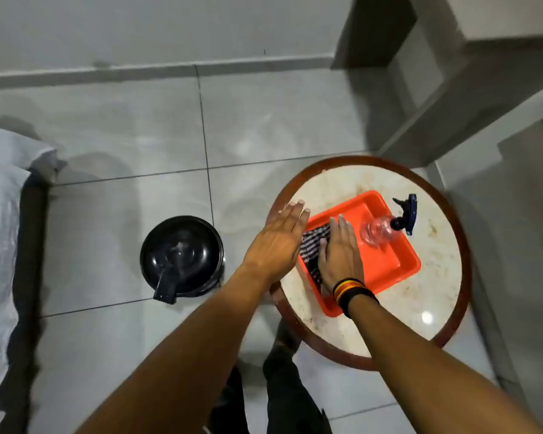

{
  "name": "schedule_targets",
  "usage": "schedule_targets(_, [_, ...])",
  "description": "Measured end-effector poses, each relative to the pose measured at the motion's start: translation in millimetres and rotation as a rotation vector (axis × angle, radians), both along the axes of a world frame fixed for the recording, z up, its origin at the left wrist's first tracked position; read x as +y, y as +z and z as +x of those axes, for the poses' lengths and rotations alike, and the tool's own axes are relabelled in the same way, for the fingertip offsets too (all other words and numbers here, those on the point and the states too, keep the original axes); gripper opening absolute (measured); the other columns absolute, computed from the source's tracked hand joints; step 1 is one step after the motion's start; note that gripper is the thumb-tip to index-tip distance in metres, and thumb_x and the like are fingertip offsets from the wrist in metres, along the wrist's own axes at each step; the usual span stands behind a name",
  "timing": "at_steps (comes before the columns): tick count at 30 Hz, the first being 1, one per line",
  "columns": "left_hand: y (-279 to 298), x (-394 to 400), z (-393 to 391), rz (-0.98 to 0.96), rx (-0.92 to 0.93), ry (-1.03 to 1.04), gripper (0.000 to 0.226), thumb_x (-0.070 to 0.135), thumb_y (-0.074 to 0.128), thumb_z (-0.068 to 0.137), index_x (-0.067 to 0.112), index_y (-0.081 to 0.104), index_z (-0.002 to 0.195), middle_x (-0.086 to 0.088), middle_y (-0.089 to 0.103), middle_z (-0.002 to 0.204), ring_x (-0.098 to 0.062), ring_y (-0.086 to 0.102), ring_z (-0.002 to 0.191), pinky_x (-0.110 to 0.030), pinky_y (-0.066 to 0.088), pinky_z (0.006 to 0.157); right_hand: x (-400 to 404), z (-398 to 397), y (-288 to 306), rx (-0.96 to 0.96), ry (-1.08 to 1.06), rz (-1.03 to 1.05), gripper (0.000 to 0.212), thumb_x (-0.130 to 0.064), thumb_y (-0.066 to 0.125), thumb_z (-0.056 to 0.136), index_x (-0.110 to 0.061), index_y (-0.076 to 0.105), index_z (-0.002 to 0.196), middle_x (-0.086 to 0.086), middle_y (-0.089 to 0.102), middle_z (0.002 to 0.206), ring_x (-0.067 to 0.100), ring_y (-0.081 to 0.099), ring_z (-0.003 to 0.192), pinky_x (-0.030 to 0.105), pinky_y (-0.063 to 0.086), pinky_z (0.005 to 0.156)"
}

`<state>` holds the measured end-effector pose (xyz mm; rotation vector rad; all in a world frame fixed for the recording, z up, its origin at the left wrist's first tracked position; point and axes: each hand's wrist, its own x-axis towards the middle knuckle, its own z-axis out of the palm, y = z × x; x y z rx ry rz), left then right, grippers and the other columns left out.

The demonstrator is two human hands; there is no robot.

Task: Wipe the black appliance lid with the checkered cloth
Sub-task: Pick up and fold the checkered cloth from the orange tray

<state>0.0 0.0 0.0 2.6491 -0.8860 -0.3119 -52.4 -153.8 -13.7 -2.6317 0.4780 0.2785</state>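
Both hands at the checkered cloth [311, 245] in orange tray [386, 270].
R hand [339, 255] flat on it, no pinch yet; L hand [279, 242] open, empty — bunch cloth firmly w/ R before black appliance lid [181, 253].

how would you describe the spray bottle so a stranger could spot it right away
Find the round marble-topped table with the dark wooden rim, then the orange plastic tray on it. The clear plastic spray bottle lies on its side at the tray's far right, the only see-through item, with a dark blue trigger head.
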Motion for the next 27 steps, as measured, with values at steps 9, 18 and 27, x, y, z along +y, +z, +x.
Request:
schedule_targets(9, [-73, -91, 4, 0.147, 0.21, 0.023, 0.053, 0.007, 0.057, 0.099, 0.007, 0.044, 0.15, -0.017, 0.055, 0.146, -0.035, 0.057, 0.132, -0.045, 0.05, 0.105, -45, -46, -77, 0.205, -0.437, 0.147, 0.057, -0.017, 0.059, 0.09, -0.008, 0.043, 0.145, 0.015, 0.046, 0.149, 0.038, 0.042, 0.136, 0.046, 0.037, 0.114])
schedule_targets(18, [-119, -113, 6, 0.215, 0.072, 0.087, 0.035, 0.002, 0.058, 0.098, 0.001, 0.059, 0.134, -0.022, 0.065, 0.129, -0.037, 0.063, 0.119, -0.046, 0.052, 0.102, -60, -31, -111, 0.16, -0.496, 0.049, 0.035, -0.013, 0.06, 0.087, -0.008, 0.061, 0.122, 0.02, 0.055, 0.125, 0.041, 0.049, 0.12, 0.045, 0.042, 0.1])
schedule_targets(27, [-81, -73, 10, -0.077, 0.069, 0.217, 0.026, -0.002, 0.066, 0.081, 0.005, 0.069, 0.106, -0.017, 0.069, 0.1, -0.038, 0.068, 0.084, -0.044, 0.055, 0.066, -57, -21, -70, -0.052, -0.512, 0.15, 0.023, -0.026, 0.07, 0.073, -0.016, 0.073, 0.093, 0.015, 0.072, 0.095, 0.037, 0.068, 0.092, 0.04, 0.053, 0.08])
